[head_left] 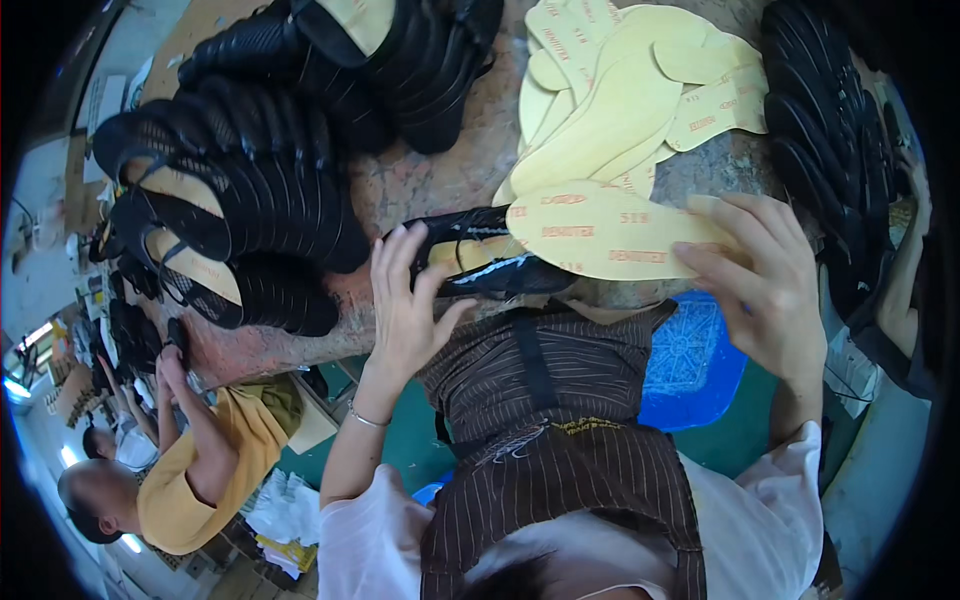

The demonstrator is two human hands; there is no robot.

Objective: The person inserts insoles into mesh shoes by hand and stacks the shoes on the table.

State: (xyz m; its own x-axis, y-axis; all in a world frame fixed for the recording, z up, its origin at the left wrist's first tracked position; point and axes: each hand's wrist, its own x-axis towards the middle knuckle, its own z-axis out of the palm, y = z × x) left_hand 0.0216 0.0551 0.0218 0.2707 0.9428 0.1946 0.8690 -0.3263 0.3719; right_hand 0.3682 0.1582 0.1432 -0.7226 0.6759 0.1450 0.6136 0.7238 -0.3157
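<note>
A pale yellow insole (600, 232) with red print is pinched at its right end by my right hand (760, 265). Its left end overlaps the opening of a black shoe (520, 280), which lies on its length along the table's near edge. My left hand (408, 300) is at the shoe's left end, fingers spread and fingertips at its upper edge. White stitching or lacing and a yellowish inside show in the shoe's opening. Just beyond lies a loose pile of similar insoles (610, 110).
Rows of nested black shoes (270, 180) stand at the left, more black shoes (400, 70) behind, and another row (820, 130) at the right. A blue plastic stool or crate (695, 360) is below the table edge. A person in yellow (215, 465) works at the lower left; another person's arm (905, 270) shows far right.
</note>
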